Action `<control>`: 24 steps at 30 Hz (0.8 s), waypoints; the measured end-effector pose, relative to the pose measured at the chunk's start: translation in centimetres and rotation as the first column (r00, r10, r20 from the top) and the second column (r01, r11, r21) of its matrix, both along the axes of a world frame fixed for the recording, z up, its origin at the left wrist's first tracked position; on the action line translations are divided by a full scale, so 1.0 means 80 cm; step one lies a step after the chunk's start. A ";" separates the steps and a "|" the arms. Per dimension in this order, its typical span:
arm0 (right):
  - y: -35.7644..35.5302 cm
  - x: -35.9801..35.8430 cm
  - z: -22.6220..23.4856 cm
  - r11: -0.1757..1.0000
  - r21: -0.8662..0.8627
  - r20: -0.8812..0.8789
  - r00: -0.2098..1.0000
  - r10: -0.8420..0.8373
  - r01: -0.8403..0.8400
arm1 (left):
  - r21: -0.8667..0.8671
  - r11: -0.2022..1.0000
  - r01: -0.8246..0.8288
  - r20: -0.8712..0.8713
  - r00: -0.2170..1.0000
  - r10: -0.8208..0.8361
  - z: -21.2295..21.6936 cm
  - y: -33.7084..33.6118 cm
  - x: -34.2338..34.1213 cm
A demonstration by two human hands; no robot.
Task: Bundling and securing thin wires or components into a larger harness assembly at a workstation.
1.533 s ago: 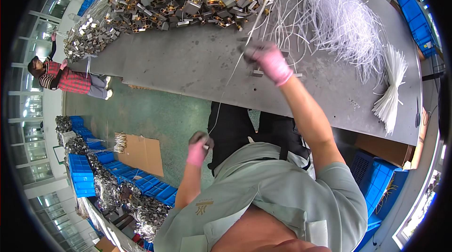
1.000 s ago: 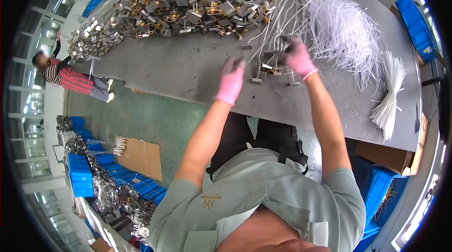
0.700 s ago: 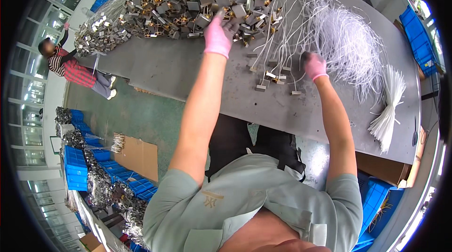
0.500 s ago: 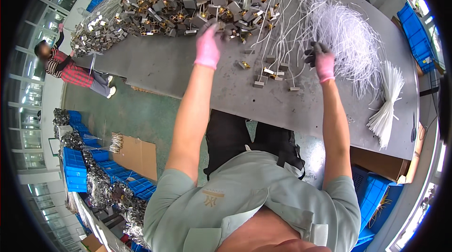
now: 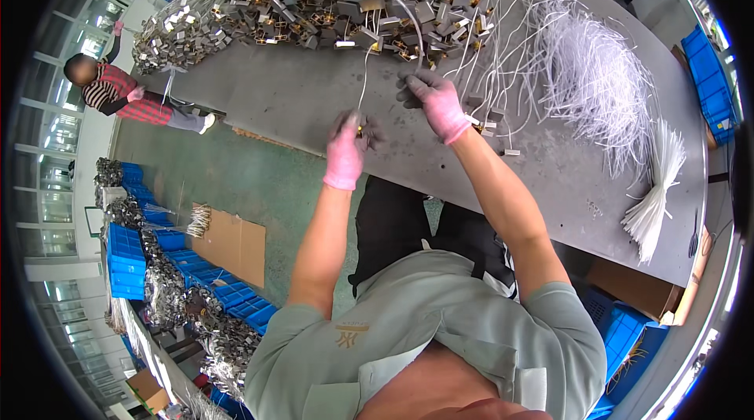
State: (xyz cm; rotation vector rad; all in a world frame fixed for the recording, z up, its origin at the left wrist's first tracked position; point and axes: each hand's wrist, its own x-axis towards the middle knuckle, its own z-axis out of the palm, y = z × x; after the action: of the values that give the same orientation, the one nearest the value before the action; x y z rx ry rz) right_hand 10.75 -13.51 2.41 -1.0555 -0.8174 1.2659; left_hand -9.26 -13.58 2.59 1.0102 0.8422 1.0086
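Over the table's near edge, my left hand (image 5: 349, 144), in a pink glove with dark grey fingertips, is closed on a small part with a bit of yellow showing. A thin white wire (image 5: 364, 89) runs up from those fingers toward the heap. To its right, my right hand (image 5: 434, 101), gloved the same way, pinches the lower end of a pale, bendy tube (image 5: 417, 26) that arcs up over the heap. Beyond both hands lies the large heap of grey metal block components (image 5: 314, 4) with yellow windings. The left fingers mostly hide what they hold.
A loose pile of thin white tubes (image 5: 593, 82) covers the grey table's (image 5: 271, 98) right side, beside a bundled sheaf (image 5: 658, 192). A few wired components (image 5: 491, 118) lie behind my right wrist. A co-worker (image 5: 122, 94) stands at far left. Blue crates (image 5: 127, 259) line the left.
My right hand has moved left from beside the white tube pile and now holds a tube. My left hand has drawn back from the heap toward the near edge with a wired part.
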 end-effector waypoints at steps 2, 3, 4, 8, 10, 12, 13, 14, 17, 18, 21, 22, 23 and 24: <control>0.012 -0.005 0.009 0.997 0.001 -0.104 0.992 0.076 -0.076 | 0.040 0.999 -0.015 -0.116 0.993 0.020 -0.004 -0.016 -0.010; 0.016 -0.007 0.015 0.997 0.002 -0.108 0.991 0.079 -0.079 | -0.022 0.998 -0.057 -0.104 0.993 0.054 -0.005 -0.025 -0.016; 0.019 -0.009 0.022 0.994 0.010 -0.138 0.984 0.109 -0.109 | -0.087 0.991 -0.098 -0.095 0.991 0.090 -0.007 -0.036 -0.023; 0.035 -0.023 0.021 0.988 0.040 -0.211 0.965 0.155 -0.150 | -0.038 0.998 -0.047 -0.161 0.986 0.040 -0.018 -0.101 -0.057; 0.036 -0.034 0.025 0.987 0.041 -0.244 0.956 0.160 -0.155 | -0.212 0.977 -0.007 -0.094 0.995 -0.014 -0.034 -0.130 -0.090; 0.031 -0.042 0.025 0.987 0.043 -0.274 0.948 0.160 -0.154 | -0.155 0.988 -0.027 -0.228 0.974 -0.010 -0.043 -0.148 -0.121; 0.026 -0.046 0.022 0.990 0.051 -0.300 0.943 0.142 -0.133 | -0.090 0.995 -0.033 -0.355 0.935 -0.001 -0.049 -0.154 -0.137; 0.023 -0.047 0.022 0.992 0.061 -0.324 0.938 0.126 -0.112 | -0.162 0.984 -0.073 -0.356 0.934 0.011 -0.061 -0.162 -0.156; 0.013 -0.055 0.021 0.995 0.032 -0.310 0.945 0.103 -0.097 | -0.311 0.950 -0.013 -0.279 0.957 -0.078 -0.094 -0.204 -0.221; 0.011 -0.057 0.017 0.998 0.033 -0.305 0.950 0.069 -0.062 | -0.283 0.959 -0.024 -0.359 0.930 -0.083 -0.108 -0.220 -0.241; -0.002 -0.050 0.023 0.997 -0.025 -0.225 0.972 -0.071 0.067 | -0.308 0.947 -0.095 -0.369 0.929 -0.026 -0.133 -0.256 -0.278; -0.004 -0.044 0.023 0.997 -0.029 -0.221 0.973 -0.073 0.068 | -0.363 0.918 -0.162 -0.309 0.950 0.046 -0.138 -0.263 -0.285; -0.006 -0.036 0.022 0.991 -0.002 -0.206 0.970 -0.130 0.133 | -0.368 0.916 -0.159 -0.305 0.951 0.042 -0.144 -0.265 -0.292; -0.008 -0.030 0.023 0.981 0.025 -0.194 0.963 -0.185 0.194 | -0.362 0.914 -0.183 -0.313 0.947 0.066 -0.149 -0.268 -0.299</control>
State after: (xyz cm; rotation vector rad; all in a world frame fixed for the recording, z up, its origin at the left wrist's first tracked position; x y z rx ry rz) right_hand 8.38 -14.19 4.25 -0.9377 -0.5812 1.1603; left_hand -33.17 -34.98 -9.36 0.7787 1.3140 0.7623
